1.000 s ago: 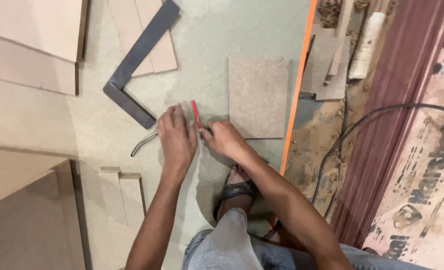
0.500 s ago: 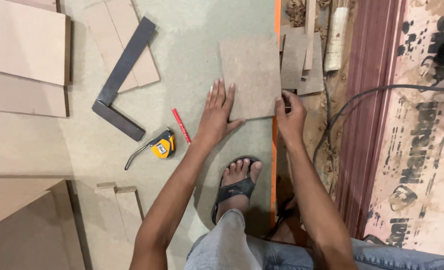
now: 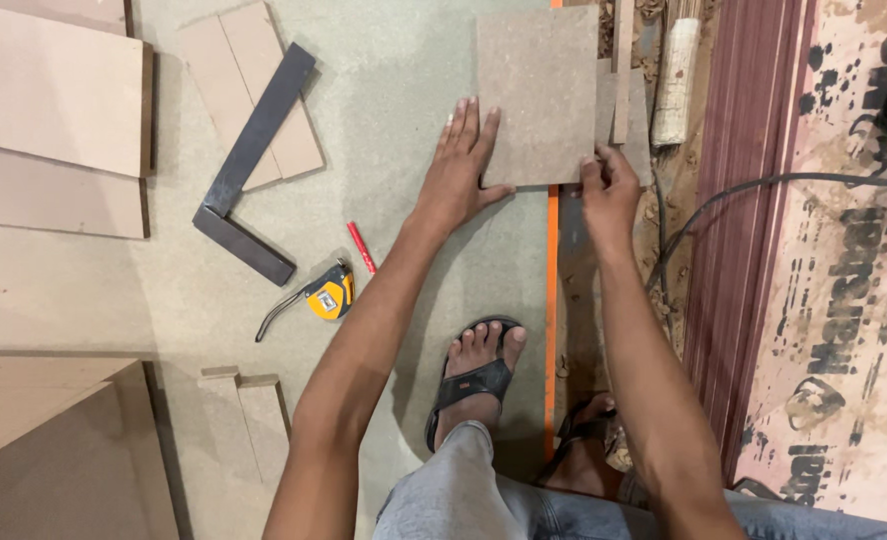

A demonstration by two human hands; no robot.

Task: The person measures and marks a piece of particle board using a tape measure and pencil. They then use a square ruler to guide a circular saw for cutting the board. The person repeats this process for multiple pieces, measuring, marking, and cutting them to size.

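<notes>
Grey-green board floor; sawdust strip; maroon ribbed panel right.

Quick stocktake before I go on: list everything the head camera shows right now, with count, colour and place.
Square brown fibreboard panel: one, brown, top centre, overhanging the board's orange edge.
Large greenish-grey board: one, underlies the work area.
Dark metal try square: one, dark grey, upper left.
Yellow tape measure: one, yellow and black, left of the forearm.
Red pencil: one, red, beside the tape measure.
Pale wooden offcuts: several, light tan, left side.
Black cable: one, black, right, over the floor.
White roll: one, off-white, top right.
Black sandal: one, on a foot, bottom centre.
Left hand: flat, at the panel's left edge.
Right hand: gripping the panel's lower right corner.
</notes>
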